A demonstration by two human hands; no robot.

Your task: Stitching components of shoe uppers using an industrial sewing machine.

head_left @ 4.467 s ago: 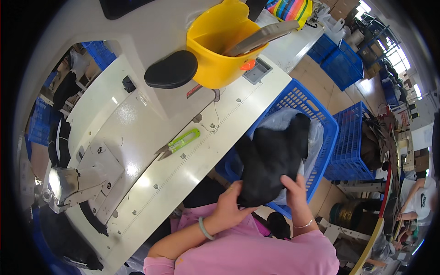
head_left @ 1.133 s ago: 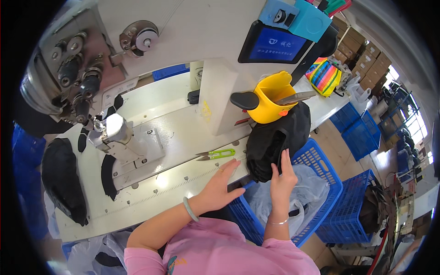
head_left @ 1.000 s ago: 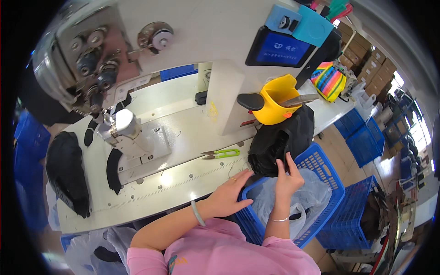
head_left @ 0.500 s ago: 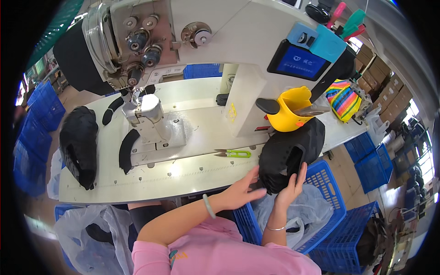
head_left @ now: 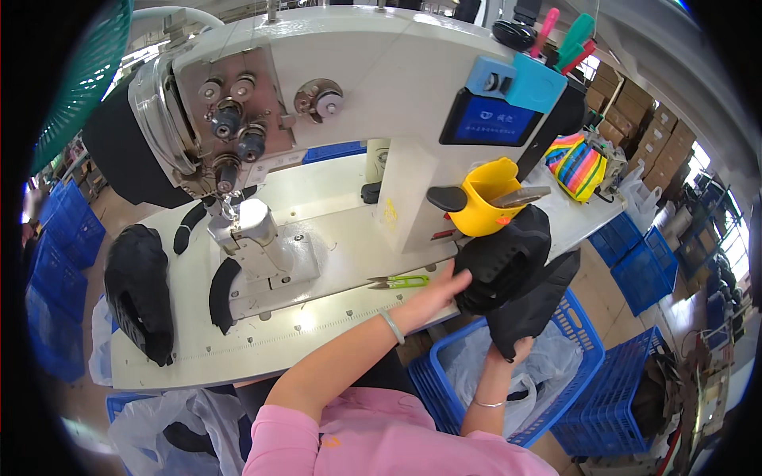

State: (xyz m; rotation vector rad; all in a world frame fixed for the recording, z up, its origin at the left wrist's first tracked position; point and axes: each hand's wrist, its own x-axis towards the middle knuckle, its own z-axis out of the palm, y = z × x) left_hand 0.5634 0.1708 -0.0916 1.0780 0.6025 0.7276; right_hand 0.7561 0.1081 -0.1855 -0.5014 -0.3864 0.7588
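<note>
A dark pile of black fabric pieces (head_left: pixel 508 258) lies at the right end of the sewing table. Against its left side rests my left hand (head_left: pixel 440 292), thumb and fingers apart, gripping nothing. My right hand (head_left: pixel 517 351) is closed on the lower edge of a black fabric piece (head_left: pixel 536 305), which hangs off the pile over the table edge. That hand's fingers are partly hidden behind the cloth. Green-handled thread snips (head_left: pixel 401 282) lie to the left of my left hand.
The sewing machine (head_left: pixel 254 230) stands over the white table (head_left: pixel 278 361). A black fabric bundle (head_left: pixel 139 289) and a curved black strip (head_left: pixel 225 295) lie at left. A yellow cup (head_left: pixel 488 194) is fixed behind the pile. Below right sits a bag-lined blue basket (head_left: pixel 591 349).
My right hand has gone down from the pile's front, drawing one black piece out to the right. My left hand has moved up against the pile's side. The whole view has shifted slightly.
</note>
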